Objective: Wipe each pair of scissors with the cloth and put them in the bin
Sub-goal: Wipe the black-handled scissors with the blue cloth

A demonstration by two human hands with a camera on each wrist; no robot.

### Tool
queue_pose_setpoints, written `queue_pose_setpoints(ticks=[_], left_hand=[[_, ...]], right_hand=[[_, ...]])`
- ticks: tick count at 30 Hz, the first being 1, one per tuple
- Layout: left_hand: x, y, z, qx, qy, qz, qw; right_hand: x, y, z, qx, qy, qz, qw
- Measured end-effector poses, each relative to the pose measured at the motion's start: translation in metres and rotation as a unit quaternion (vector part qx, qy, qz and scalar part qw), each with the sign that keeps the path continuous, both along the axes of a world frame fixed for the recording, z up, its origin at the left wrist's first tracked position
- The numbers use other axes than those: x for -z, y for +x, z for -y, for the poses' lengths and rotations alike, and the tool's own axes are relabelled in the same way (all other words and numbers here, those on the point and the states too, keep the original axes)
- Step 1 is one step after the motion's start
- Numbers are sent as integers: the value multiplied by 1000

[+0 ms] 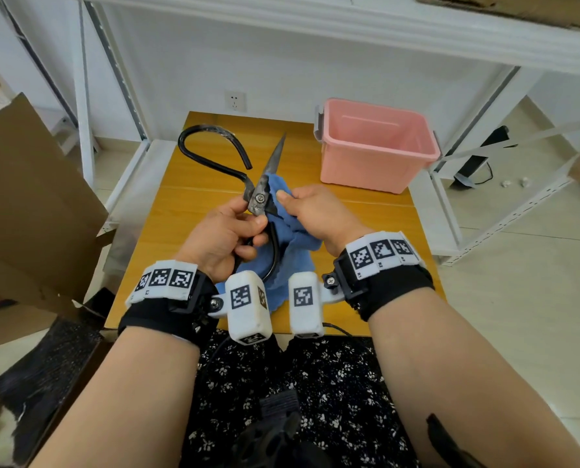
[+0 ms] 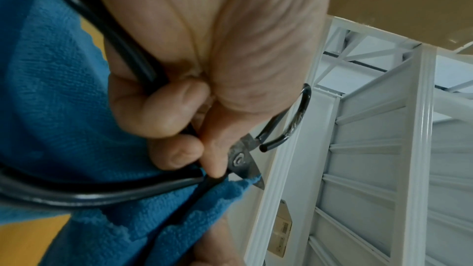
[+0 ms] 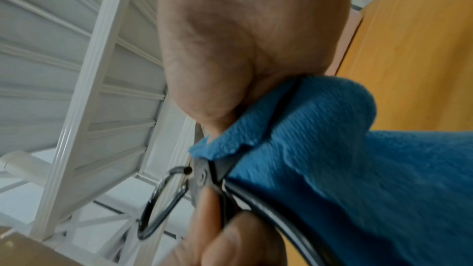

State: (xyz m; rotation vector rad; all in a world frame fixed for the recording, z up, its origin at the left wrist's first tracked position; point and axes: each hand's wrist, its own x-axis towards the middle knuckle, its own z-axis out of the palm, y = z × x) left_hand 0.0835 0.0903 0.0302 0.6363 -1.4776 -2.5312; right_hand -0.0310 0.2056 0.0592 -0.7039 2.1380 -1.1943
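Note:
A large pair of scissors (image 1: 260,198) with looped black handles is held above the yellow table (image 1: 366,214), its dark blade pointing up and away. My left hand (image 1: 244,231) grips the lower handle just below the pivot. One handle loop (image 1: 207,136) sticks out to the upper left. My right hand (image 1: 292,204) pinches a blue cloth (image 1: 295,251) against the scissors right beside the pivot. The cloth hangs down to the table. Up close, the left fingers (image 2: 158,112) curl round the black handle, and the cloth (image 3: 358,159) wraps over the metal (image 3: 202,177).
A pink bin (image 1: 373,146) stands at the back right of the table, with nothing visible inside. White metal shelf frames (image 1: 86,96) flank the table on both sides. A cardboard sheet (image 1: 28,197) leans at the left. No other scissors show on the table.

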Motion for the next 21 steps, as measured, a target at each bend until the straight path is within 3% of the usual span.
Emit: queue_pose_setpoints(ticks=[6,11,13,17,21], left_hand=[[-6,1,2,9,19,-7,1000],[-9,4,2,19,68,-23,997],[-8,5,2,17,81,-21,996],[-8,5,-1,14,95,-6,995],[-8,9,-1,22,124,-22,992]], right_hand=[[1,-7,-9,62,-113,196,972],[-1,-7,-16,71,-201,387,897],[-2,-7,-16,53,-184,371,909],[-11,-6,-14,22,-93,230,968],[-20,-5,-11,11,-69,178,981]])
